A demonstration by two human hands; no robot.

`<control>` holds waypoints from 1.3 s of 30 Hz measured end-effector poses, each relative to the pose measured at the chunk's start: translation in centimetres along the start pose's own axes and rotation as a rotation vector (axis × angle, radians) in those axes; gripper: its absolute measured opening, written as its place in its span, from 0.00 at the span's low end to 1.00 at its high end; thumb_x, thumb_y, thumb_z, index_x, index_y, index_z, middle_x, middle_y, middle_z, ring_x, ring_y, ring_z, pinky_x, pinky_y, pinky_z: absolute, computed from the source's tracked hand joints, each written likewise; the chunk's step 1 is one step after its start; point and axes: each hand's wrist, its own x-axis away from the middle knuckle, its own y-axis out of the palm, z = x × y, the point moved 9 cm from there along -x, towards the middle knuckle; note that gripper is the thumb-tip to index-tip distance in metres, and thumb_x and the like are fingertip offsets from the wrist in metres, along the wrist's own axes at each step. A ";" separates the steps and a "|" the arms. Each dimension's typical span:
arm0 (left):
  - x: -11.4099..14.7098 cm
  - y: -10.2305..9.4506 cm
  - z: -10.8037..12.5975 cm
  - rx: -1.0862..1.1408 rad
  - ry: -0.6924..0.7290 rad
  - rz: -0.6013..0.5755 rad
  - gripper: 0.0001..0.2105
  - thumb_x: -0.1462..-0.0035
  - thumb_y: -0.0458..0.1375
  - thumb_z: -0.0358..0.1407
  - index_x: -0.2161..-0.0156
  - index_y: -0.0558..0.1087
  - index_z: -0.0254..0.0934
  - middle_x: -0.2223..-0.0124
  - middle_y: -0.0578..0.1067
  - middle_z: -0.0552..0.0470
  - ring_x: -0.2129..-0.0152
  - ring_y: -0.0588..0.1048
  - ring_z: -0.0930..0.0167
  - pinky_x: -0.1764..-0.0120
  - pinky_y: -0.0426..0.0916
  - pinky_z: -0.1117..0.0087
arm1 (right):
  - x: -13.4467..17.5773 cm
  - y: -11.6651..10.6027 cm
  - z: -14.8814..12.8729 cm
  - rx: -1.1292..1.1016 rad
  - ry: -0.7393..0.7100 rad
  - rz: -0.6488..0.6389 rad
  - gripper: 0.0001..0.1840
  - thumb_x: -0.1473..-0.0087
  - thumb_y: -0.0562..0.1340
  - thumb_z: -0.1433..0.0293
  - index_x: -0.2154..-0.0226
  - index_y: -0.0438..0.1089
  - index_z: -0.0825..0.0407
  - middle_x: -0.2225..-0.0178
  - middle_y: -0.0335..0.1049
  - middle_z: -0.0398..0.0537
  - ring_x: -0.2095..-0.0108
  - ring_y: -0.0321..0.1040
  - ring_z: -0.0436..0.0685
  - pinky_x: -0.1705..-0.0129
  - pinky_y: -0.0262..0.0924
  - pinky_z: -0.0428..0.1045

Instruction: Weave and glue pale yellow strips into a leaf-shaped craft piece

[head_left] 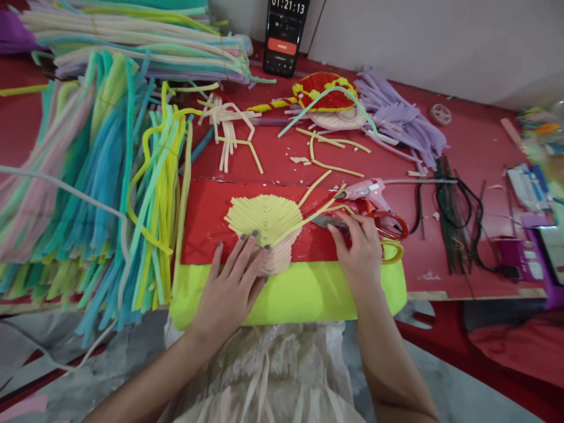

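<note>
A leaf-shaped panel of pale yellow pipe cleaners (267, 214) lies on the red board, joined side by side around a middle seam. Beneath its lower end shows a pale pink pipe-cleaner panel (279, 257). My left hand (235, 273) lies flat with fingers spread, fingertips pressing the panels' lower edge. My right hand (359, 247) is closed at the middle of red-handled scissors (392, 225), whose blades point left between thumb and forefinger. A loose yellow pipe cleaner (311, 218) runs from the panel towards these fingers. Just beyond, a pink glue gun (366, 192) lies nozzle left.
Bundles of coloured pipe cleaners (97, 170) fill the left side. A phone with a timer (284, 44) leans at the back. Near it are a red-and-yellow pipe-cleaner piece (324, 91) and purple pipe cleaners (399, 114). A black cable (473, 205) curls at right.
</note>
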 end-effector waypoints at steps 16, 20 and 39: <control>-0.2 -0.2 0.1 0.016 -0.012 -0.005 0.22 0.35 0.51 0.38 0.38 0.63 0.38 0.32 0.59 0.45 0.36 0.60 0.60 0.35 0.48 0.49 | 0.3 -2.0 2.4 0.044 -0.046 0.029 0.07 0.40 0.60 0.65 0.63 0.72 0.49 0.64 0.70 0.50 0.61 0.68 0.58 0.56 0.64 0.54; -0.2 -0.2 0.1 0.014 -0.012 0.002 0.21 0.35 0.51 0.38 0.38 0.64 0.38 0.32 0.59 0.45 0.36 0.60 0.60 0.35 0.48 0.50 | -0.9 -3.9 5.7 0.124 0.063 0.189 0.14 0.41 0.62 0.61 0.56 0.73 0.51 0.57 0.71 0.56 0.55 0.67 0.63 0.48 0.60 0.60; -0.2 0.0 0.0 0.005 -0.007 -0.002 0.21 0.35 0.50 0.39 0.39 0.64 0.37 0.32 0.59 0.46 0.36 0.60 0.59 0.35 0.47 0.50 | -5.7 -0.4 13.8 0.076 0.361 -0.166 0.28 0.49 0.60 0.45 0.63 0.73 0.53 0.64 0.74 0.56 0.62 0.70 0.63 0.57 0.63 0.58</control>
